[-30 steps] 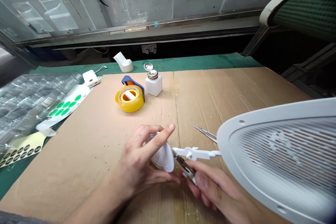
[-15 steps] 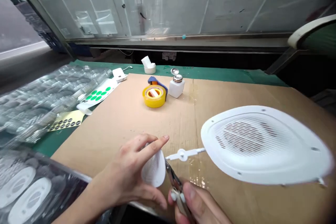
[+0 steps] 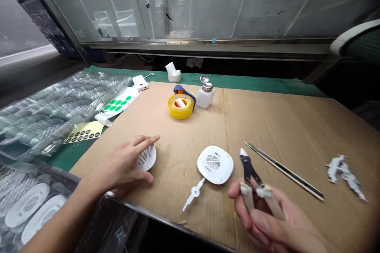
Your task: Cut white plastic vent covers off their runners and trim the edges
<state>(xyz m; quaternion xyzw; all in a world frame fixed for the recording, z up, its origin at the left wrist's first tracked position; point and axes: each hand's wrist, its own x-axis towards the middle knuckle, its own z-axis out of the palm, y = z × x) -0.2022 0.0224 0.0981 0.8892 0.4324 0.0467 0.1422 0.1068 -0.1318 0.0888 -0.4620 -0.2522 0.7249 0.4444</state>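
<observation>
My left hand [image 3: 123,160] is closed round a small white plastic grille cover [image 3: 147,159], low over the cardboard at the left. Its fingers and palm hide part of that cover. In my right hand [image 3: 267,213] is a pair of side cutters [image 3: 252,180], their handles spread and the jaw tip pointing away from me. Between the hands, a second white grille cover [image 3: 215,166] lies on the cardboard. A thin white sprue [image 3: 195,191] sticks out from its lower left edge.
Behind stand a yellow tape roll [image 3: 180,107] and a white pump bottle [image 3: 206,97]. A slim craft knife [image 3: 285,170] and white plastic scraps [image 3: 344,174] lie at right. Sticker sheets [image 3: 117,104], clear trays [image 3: 68,102] and a bag of covers [image 3: 38,205] line the left.
The two covers, joined by the sprue before, are now apart. The one with the sprue has dropped onto the cardboard. My left hand moved left with its cover; the cutters moved right and their handles spread.
</observation>
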